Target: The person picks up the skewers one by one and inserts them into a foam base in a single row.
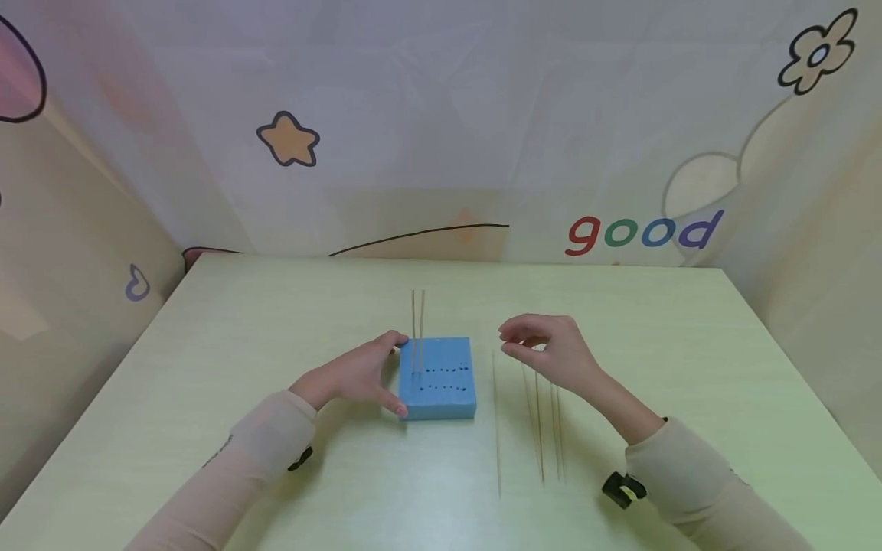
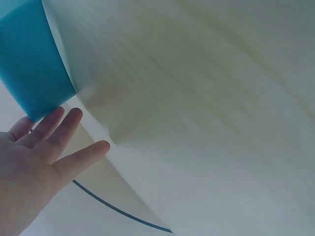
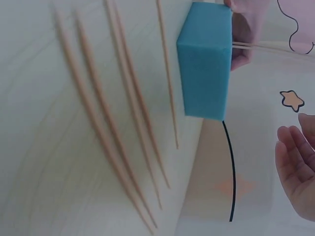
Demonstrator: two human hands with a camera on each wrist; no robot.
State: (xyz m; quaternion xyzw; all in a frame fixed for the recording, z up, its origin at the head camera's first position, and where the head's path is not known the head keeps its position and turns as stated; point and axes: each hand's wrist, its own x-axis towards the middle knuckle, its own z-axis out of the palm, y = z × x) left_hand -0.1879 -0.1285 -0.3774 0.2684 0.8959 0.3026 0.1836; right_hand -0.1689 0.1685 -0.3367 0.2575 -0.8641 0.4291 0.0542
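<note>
A blue foam block (image 1: 441,410) with rows of small dark holes in its top sits on the table. Two thin bamboo sticks (image 1: 423,321) stand upright near its back left. My left hand (image 1: 361,371) holds the block's left side, thumb at the front corner and forefinger at the back one; its other fingers (image 2: 88,156) stretch out beyond the foam. Right of the block my right hand (image 1: 554,348) hovers, fingers bent loosely and a gap before the thumb, with nothing in it. Under and in front of it several loose bamboo sticks (image 1: 540,428) lie on the table.
One loose stick (image 1: 496,421) lies closer to the block than the others, roughly parallel to its right side. The pale table (image 1: 276,306) ends at the back against a printed cloth (image 1: 427,115). Cloth also hangs at both sides.
</note>
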